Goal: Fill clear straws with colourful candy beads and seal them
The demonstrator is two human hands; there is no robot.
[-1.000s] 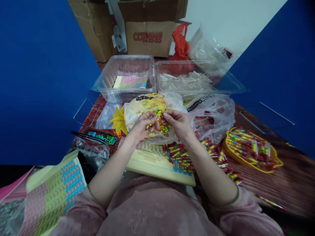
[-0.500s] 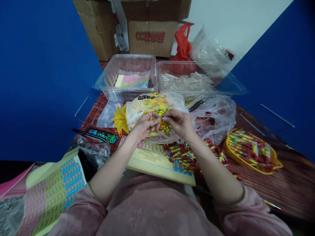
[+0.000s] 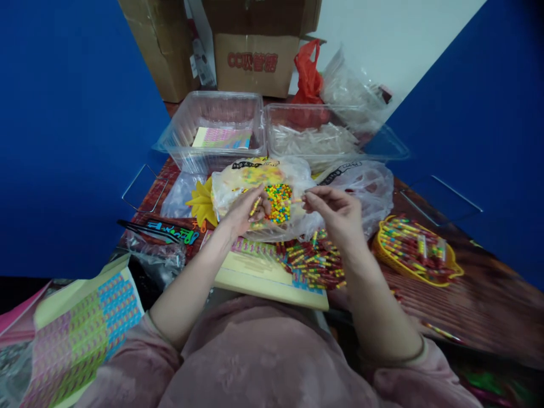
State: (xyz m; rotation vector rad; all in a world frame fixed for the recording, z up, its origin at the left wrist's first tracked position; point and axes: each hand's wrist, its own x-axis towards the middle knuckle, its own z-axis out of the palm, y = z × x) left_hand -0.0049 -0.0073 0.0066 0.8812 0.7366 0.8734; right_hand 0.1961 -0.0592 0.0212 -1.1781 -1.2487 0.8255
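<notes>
Brown cardboard box (image 3: 250, 63) at the table's far edge: red print "CC" + three Chinese chars. Black band w/ pale lettering on clear plastic candy bag (image 3: 259, 190), and on white plastic bag (image 3: 361, 184) beside it: too small to read.

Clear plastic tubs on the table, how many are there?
2. The left tub, holding a sticker sheet, and the right tub, holding pale sticks, sit side by side behind the candy bag. More may be hidden.

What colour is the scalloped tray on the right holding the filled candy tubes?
Yellow: the tray shows its yellow rim clearly in the head view.
</notes>
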